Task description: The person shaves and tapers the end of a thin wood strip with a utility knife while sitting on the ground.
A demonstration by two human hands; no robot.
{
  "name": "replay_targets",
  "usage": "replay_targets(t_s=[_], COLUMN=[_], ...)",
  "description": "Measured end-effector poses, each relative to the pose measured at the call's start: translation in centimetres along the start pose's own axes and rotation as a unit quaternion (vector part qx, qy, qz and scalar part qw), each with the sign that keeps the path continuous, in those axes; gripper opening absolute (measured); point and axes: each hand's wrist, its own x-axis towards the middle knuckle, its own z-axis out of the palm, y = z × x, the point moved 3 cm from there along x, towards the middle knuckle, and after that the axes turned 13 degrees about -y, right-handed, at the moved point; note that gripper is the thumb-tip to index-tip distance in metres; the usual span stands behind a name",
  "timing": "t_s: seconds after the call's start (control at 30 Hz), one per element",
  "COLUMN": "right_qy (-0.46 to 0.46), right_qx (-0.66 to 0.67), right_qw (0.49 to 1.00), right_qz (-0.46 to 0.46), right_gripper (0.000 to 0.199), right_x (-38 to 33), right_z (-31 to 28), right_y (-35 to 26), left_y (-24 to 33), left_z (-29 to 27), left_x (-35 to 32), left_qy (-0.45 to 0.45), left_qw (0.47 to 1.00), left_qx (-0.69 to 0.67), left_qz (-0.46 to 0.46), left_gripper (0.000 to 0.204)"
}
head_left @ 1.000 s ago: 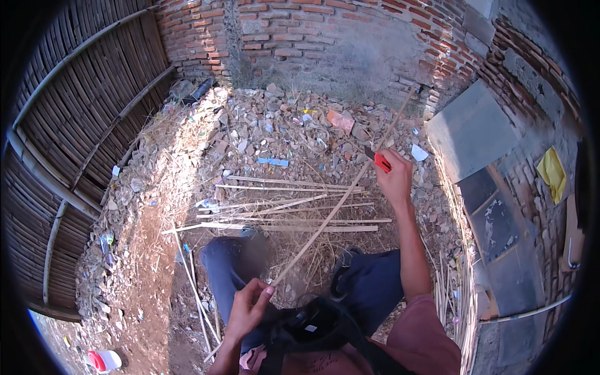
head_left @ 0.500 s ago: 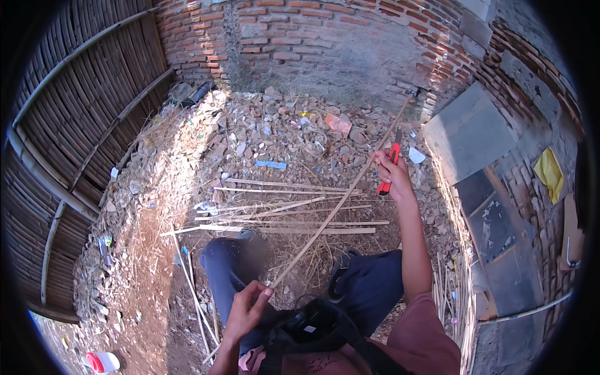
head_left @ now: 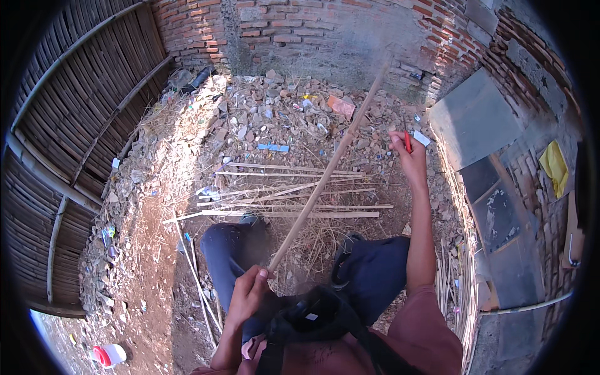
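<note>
My left hand (head_left: 249, 292) is closed round the lower end of a long bamboo strip (head_left: 332, 167). The strip slants up and away to the right, its far end in front of the wall. To the right of it, not touching it, my right hand (head_left: 410, 161) grips a red utility knife (head_left: 408, 141); most of the knife is hidden by the fingers, and I cannot make out its blade. Beyond my knees lie several cut bamboo strips (head_left: 300, 214), roughly crosswise on the ground and partly behind the held strip.
Rubble (head_left: 250, 119) covers the ground up to a brick wall (head_left: 300, 37). A woven bamboo fence (head_left: 69, 81) stands at left. Boards (head_left: 478, 119) lean at right, near a bundle of thin strips (head_left: 465, 300). A red-and-white container (head_left: 110, 355) sits at lower left.
My right hand has come off the strip and moved right with the knife, which now points differently. The strip has swung left and stands steeper, its lower end still in my left hand.
</note>
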Motion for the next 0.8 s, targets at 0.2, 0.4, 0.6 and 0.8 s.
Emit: replay_targets(t_s=[0.2, 0.4, 0.6, 0.8], right_qy=[0.039, -0.16, -0.401, -0.479], right_qx=[-0.03, 0.102, 0.187, 0.049], right_qw=[0.999, 0.982, 0.895, 0.862], right_qz=[0.015, 0.003, -0.049, -0.157], right_gripper=[0.029, 0.031, 0.026, 0.027], right_x=[-1.3, -3.6, -8.2, -11.4], right_z=[1.5, 6.6, 13.0, 16.5], right_y=[-3.4, -6.6, -9.5, -12.6], left_y=[-0.4, 3.3, 6.1, 7.1], left_z=[-0.6, -0.3, -0.3, 0.3], left_x=[0.6, 2.7, 4.2, 4.7], left_qy=[0.011, 0.041, 0.041, 0.033], left_qw=[0.997, 0.997, 0.998, 0.995], left_qx=[-0.075, -0.06, -0.031, -0.08], left_qz=[-0.028, 0.001, 0.028, 0.055], left_gripper=[0.031, 0.033, 0.036, 0.033])
